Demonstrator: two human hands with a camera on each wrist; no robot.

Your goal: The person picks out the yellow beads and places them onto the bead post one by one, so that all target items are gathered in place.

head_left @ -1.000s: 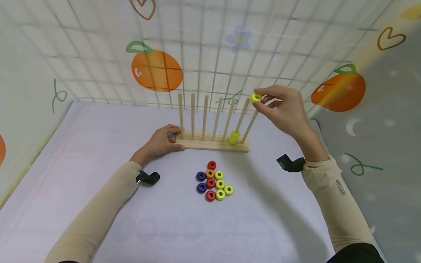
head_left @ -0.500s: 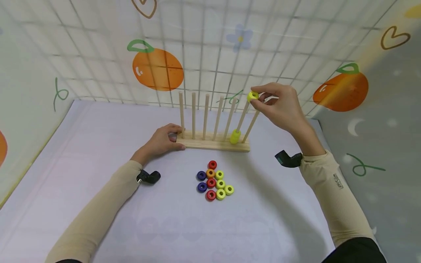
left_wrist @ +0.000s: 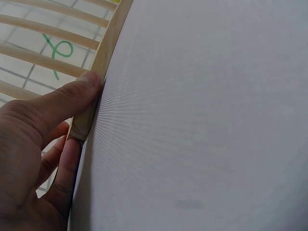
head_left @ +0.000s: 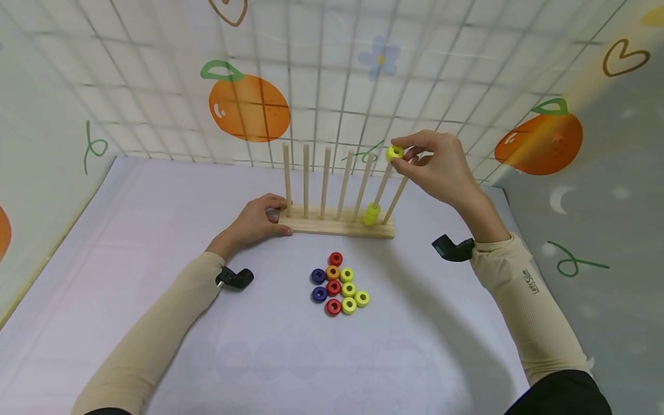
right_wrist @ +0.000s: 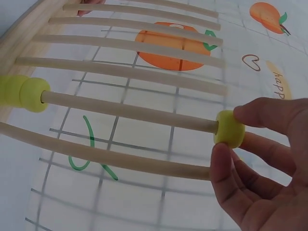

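Observation:
My right hand (head_left: 441, 167) pinches a yellow bead (head_left: 395, 153) between thumb and fingers at the top of the second peg from the right. In the right wrist view the peg's tip meets the hole of that yellow bead (right_wrist: 229, 129). Low on the same peg sit stacked yellow beads (head_left: 371, 215). The peg stand (head_left: 337, 226) is a pale wooden base with a row of upright pegs. At its left end my left hand (head_left: 254, 221) grips the base; in the left wrist view the thumb (left_wrist: 79, 94) lies on one side, fingers on the other.
In front of the stand lies a cluster of loose beads: several yellow beads (head_left: 349, 289), red beads (head_left: 334, 306), two dark blue beads (head_left: 319, 294) and one orange bead (head_left: 332, 272). A patterned white curtain (head_left: 332, 86) rises behind the stand.
My right hand has moved slightly left with the yellow bead, from beside the peg to its tip. The left hand keeps its grip on the base.

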